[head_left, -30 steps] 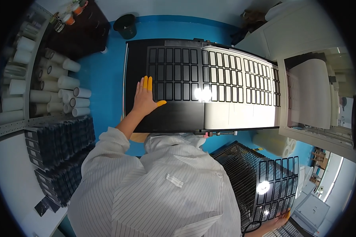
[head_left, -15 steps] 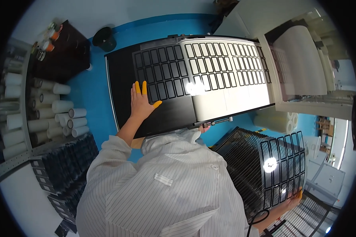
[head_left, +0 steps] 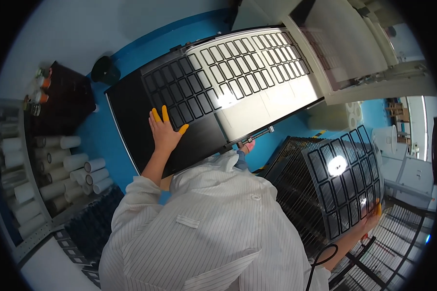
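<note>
My left hand (head_left: 166, 136) is open, fingers spread over the black end of a conveyor belt (head_left: 126, 114). Its yellow-covered fingertips are at the near left corner of a clear sheet (head_left: 184, 87) printed with rows of black rectangular frames. Out to my right, my right hand (head_left: 370, 222) grips the edge of a second clear sheet (head_left: 345, 186) with the same black frames. That sheet bows slightly and reflects a bright light. It is held over a black wire rack (head_left: 296, 179). The sheet partly covers the right fingers; a yellow fingertip cover shows at its edge.
More framed sheets (head_left: 252, 63) lie along the belt's bright part, toward a pale machine housing (head_left: 306, 53). White rolls (head_left: 94, 172) fill a shelf at left. A dark bin (head_left: 105, 70) and dark cabinet (head_left: 72, 94) stand beyond. Another wire rack (head_left: 398, 242) is at lower right.
The view has turned, so the belt slants more and the right side sits higher. My left hand stays by the sheet's corner; my right hand still holds its sheet.
</note>
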The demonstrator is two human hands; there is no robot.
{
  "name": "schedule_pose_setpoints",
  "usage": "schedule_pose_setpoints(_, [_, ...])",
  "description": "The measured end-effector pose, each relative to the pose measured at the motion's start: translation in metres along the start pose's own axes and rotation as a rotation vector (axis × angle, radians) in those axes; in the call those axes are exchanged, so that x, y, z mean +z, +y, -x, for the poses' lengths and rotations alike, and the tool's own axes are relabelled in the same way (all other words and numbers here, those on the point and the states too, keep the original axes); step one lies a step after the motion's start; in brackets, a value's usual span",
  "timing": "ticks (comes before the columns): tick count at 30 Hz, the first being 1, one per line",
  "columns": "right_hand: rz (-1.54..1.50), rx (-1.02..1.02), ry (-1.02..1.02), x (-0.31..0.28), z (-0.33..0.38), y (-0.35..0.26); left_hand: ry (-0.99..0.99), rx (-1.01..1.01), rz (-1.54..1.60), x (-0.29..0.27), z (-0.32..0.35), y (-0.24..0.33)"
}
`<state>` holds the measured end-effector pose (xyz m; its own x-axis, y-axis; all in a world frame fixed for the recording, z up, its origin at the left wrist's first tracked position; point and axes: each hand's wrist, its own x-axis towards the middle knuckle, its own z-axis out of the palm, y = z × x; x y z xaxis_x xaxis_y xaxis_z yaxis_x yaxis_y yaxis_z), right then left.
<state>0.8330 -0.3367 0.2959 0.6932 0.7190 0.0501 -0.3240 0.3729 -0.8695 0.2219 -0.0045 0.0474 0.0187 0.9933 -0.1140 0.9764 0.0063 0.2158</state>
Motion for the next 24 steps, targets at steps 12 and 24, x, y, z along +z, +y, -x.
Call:
schedule_pose_setpoints(12, [-0.142, -0.053, 0.136, 0.058, 0.037, 0.027, 0.097, 0.123, 0.09, 0.005, 0.003, -0.017])
schedule_pose_setpoints(24, [-0.217, -0.194, 0.323, 0.149, 0.063, 0.076, 0.126, 0.139, 0.268, 0.008, 0.0, -0.035])
